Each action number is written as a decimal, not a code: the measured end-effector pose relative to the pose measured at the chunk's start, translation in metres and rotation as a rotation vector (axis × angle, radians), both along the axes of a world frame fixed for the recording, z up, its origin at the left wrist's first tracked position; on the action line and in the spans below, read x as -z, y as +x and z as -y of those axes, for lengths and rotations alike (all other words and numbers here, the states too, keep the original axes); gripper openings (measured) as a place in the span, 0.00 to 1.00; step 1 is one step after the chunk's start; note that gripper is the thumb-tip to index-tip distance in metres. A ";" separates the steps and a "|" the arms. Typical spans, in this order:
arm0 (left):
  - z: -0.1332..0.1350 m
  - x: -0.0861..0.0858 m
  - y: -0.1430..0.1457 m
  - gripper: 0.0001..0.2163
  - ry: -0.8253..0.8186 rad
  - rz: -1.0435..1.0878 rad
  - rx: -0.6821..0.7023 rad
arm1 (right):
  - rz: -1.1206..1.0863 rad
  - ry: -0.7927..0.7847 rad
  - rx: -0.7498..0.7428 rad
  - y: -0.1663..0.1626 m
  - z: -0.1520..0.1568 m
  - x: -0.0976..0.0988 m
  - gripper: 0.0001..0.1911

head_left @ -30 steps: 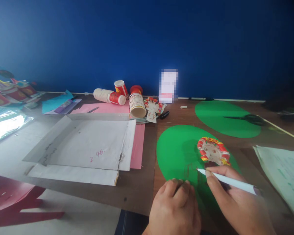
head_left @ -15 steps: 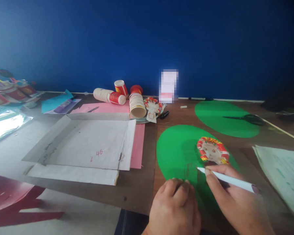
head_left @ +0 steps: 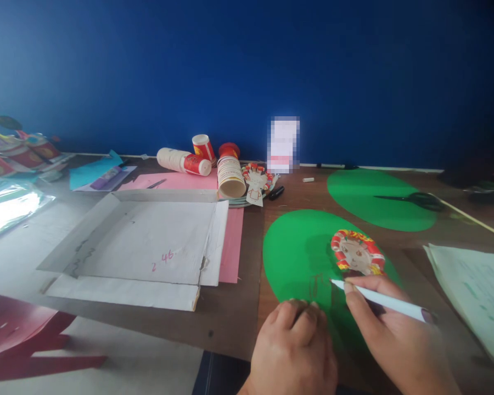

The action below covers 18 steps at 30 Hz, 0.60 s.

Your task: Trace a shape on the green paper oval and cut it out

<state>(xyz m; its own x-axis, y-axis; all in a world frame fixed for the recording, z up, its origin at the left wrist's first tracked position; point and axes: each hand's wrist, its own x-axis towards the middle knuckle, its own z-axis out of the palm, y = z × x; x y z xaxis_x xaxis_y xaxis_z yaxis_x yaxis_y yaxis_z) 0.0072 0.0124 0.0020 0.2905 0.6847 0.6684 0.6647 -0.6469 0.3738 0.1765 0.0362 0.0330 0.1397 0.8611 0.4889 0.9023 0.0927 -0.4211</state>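
In my right hand [head_left: 395, 329] is a white marker pen [head_left: 389, 301], gripped between thumb and fingers. Its tip points left at a green oval sheet of paper [head_left: 294, 247], close to some thin brown lines drawn there. My left hand [head_left: 294, 345] rests curled at the near edge of that sheet, knuckles up. Whatever lies under its fingers is hidden. Just beyond the pen, a cut-out paper cup [head_left: 357, 252] with a face drawn on its base and red-and-yellow curled strips around it lies on the green paper.
Behind lies another green oval [head_left: 354, 192] with black scissors [head_left: 424, 201] on it. Written-on paper [head_left: 473, 296] is at the right. A white cardboard tray [head_left: 148, 236], stacked paper cups [head_left: 231, 178] and pink paper [head_left: 231, 247] lie left. A blue wall [head_left: 230, 71] stands behind.
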 end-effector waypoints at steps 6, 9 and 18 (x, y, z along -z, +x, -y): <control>-0.001 -0.001 0.000 0.12 -0.005 0.006 -0.004 | -0.015 -0.026 -0.038 0.000 0.000 0.000 0.13; 0.000 -0.001 0.000 0.12 -0.007 0.000 -0.005 | -0.029 -0.006 -0.021 -0.001 0.000 0.001 0.14; 0.000 -0.001 0.000 0.12 -0.008 -0.004 0.006 | -0.057 -0.034 -0.016 0.000 0.001 0.003 0.13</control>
